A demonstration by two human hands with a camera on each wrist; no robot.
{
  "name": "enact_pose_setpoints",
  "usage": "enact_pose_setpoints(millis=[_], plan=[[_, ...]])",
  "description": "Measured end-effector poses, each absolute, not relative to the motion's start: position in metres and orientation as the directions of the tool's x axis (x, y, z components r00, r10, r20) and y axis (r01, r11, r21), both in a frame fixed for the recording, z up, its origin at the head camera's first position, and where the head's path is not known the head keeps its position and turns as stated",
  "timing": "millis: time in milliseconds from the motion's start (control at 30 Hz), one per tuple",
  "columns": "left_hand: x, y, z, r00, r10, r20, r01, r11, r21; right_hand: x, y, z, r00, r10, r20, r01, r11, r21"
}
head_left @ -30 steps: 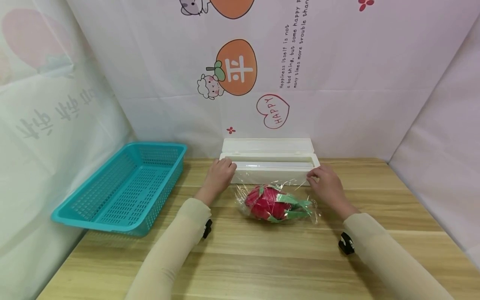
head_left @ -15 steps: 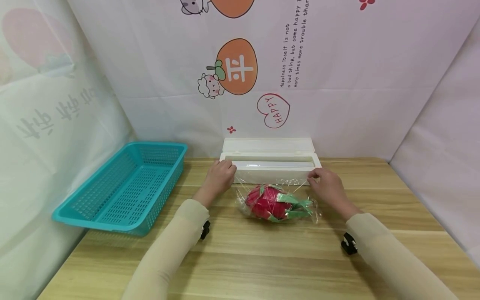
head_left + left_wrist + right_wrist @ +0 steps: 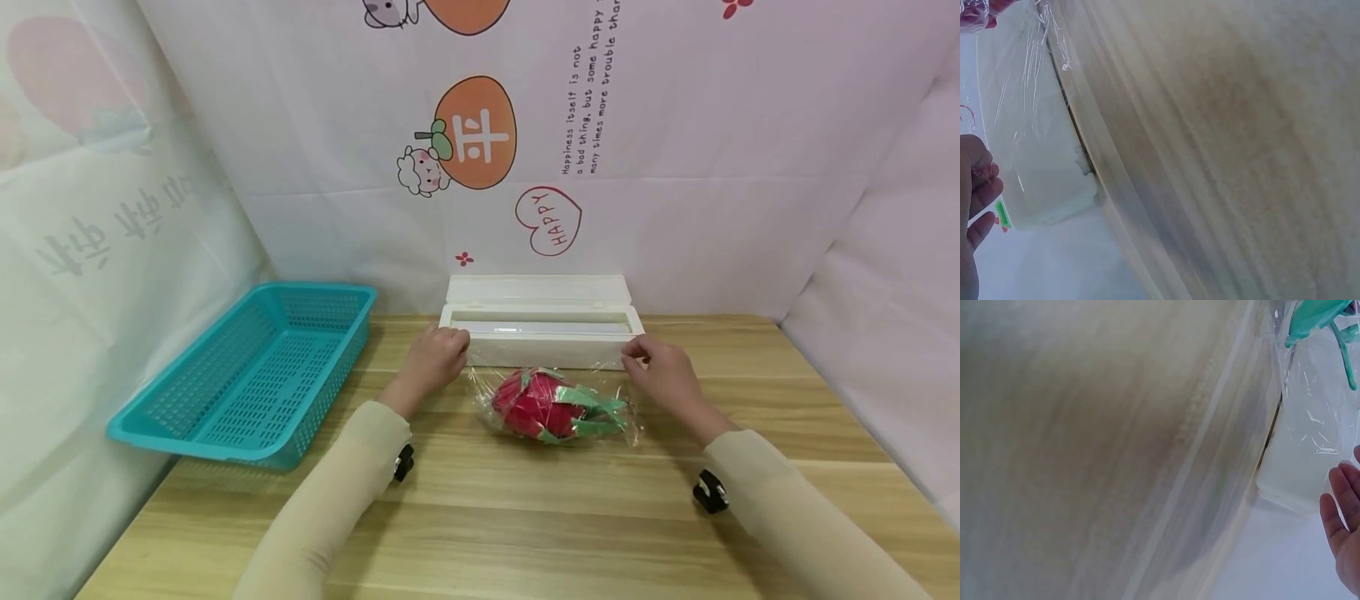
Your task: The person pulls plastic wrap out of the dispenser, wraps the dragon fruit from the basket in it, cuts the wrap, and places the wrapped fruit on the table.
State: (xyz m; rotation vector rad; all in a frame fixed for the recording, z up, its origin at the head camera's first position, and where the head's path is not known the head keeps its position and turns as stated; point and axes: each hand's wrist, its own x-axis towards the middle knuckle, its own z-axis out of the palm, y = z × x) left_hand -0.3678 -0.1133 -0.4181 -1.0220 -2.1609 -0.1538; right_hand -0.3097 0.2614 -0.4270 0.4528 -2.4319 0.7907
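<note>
A red dragon fruit [image 3: 534, 408] with green leaf tips lies on the table, covered by clear cling film [image 3: 486, 390]. Behind it stands a long white cling film box [image 3: 551, 351], lid up, a pale roll [image 3: 525, 327] inside. My left hand [image 3: 437, 358] pinches the film at the box's front left corner; in the left wrist view that hand [image 3: 977, 200] has its fingertips together beside the box. At the front right corner, my right hand [image 3: 663, 375] pinches the film between thumb and index finger. The right wrist view shows the other fingers [image 3: 1333, 522] loosely extended.
A turquoise plastic basket [image 3: 255, 387] stands at the left of the wooden table [image 3: 525, 517]. Printed white cloth [image 3: 675, 233] hangs behind the box and along both sides.
My hands have drawn slightly apart and a little toward me, the right one shifting right. The film's upper part hangs lower between them. Fruit, box and basket have stayed in place.
</note>
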Motion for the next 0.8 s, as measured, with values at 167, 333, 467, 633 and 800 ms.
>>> enact_pose_setpoints(millis=[167,333,467,633,800], plan=[[-0.3653,-0.1141,-0.4174,-0.428,0.634,0.645,0.72,0.67,-0.181,-0.3112,0.2636,-0.4282,-0.808,-0.154,0.568,-0.478,0.735,-0.48],[-0.3643,-0.1147,-0.4179,-0.425,0.642,0.638,0.725,0.664,-0.184,-0.3099,0.2651,-0.4272,-0.824,-0.149,0.546,-0.471,0.716,-0.515],[-0.3626,-0.1156,-0.4169,-0.438,0.642,0.629,0.722,0.668,-0.179,-0.3075,0.266,-0.4234,-0.831,-0.139,0.539,-0.457,0.722,-0.519],[-0.3596,-0.1179,-0.4147,-0.448,0.643,0.622,0.724,0.668,-0.17,-0.3048,0.2677,-0.4205,-0.828,-0.146,0.542,-0.46,0.729,-0.506],[-0.3584,-0.1201,-0.4142,-0.436,0.64,0.633,0.732,0.661,-0.165,-0.3033,0.2709,-0.4209,-0.819,-0.156,0.553,-0.467,0.741,-0.483]])
